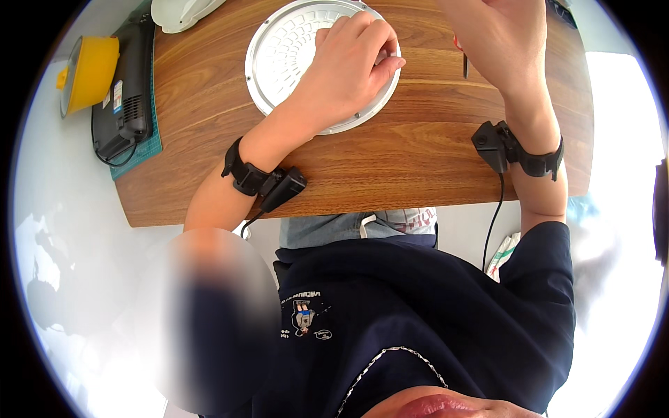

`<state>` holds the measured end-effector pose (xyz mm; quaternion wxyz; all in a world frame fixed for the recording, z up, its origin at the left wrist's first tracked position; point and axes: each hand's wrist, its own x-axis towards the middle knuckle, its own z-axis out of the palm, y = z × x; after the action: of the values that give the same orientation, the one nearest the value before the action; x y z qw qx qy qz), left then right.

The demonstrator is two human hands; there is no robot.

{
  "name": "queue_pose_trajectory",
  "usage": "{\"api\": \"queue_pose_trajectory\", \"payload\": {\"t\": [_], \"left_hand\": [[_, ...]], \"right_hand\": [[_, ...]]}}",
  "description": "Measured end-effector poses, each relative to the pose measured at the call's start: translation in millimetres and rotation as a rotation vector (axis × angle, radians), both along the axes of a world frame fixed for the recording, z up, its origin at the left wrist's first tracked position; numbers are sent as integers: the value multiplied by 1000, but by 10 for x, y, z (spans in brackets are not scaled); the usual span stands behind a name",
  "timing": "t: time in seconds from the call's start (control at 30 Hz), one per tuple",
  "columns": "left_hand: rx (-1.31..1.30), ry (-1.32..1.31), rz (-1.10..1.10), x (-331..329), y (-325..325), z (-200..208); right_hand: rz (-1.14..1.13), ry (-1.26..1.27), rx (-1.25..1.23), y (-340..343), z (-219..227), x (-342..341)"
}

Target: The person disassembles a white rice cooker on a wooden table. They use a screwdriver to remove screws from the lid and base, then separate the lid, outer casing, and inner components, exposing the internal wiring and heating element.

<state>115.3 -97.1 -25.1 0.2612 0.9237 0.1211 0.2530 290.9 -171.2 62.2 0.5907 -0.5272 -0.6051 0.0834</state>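
a round, pale metallic disc (282, 52) with a ringed pattern of small facets lies on the wooden table (202, 132), near its far edge and left of centre of the right hand (498, 42). the left hand (352, 63) lies over the right-hand part of the disc, fingers curled and thumb extended toward the rim; whether the fingertips are closed on anything cannot be told. the right hand, cut off by the upper border, is raised at the right; a slim tool (465, 66) with a red part and a dark shaft shows beside it, but the fingers are out of sight, so its grip cannot be judged. each wrist bears a black strap, the left strap (245, 171) and the right strap (541, 164), with a small cabled unit attached. at the far left, a yellow vessel (97, 66) adjoins a black appliance (132, 70) above a green mat (155, 141); a white dish-like object (182, 12) sits nearby.
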Motion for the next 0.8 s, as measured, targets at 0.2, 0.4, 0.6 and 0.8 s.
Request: {"api": "queue_pose_trajectory", "payload": {"t": [0.2,0.4,0.6,0.8], "left_hand": [[-63,38,-24,20,44,-52],[-10,15,-8,45,41,-71],[136,0,21,78,26,-117],[293,-8,67,104,-11,-147]], "right_hand": [[-20,-37,-96,-81,103,-52],[68,31,-38,-33,7,-18],[40,13,-108,-62,41,-55],[61,41,-108,-39,2,-75]]}}
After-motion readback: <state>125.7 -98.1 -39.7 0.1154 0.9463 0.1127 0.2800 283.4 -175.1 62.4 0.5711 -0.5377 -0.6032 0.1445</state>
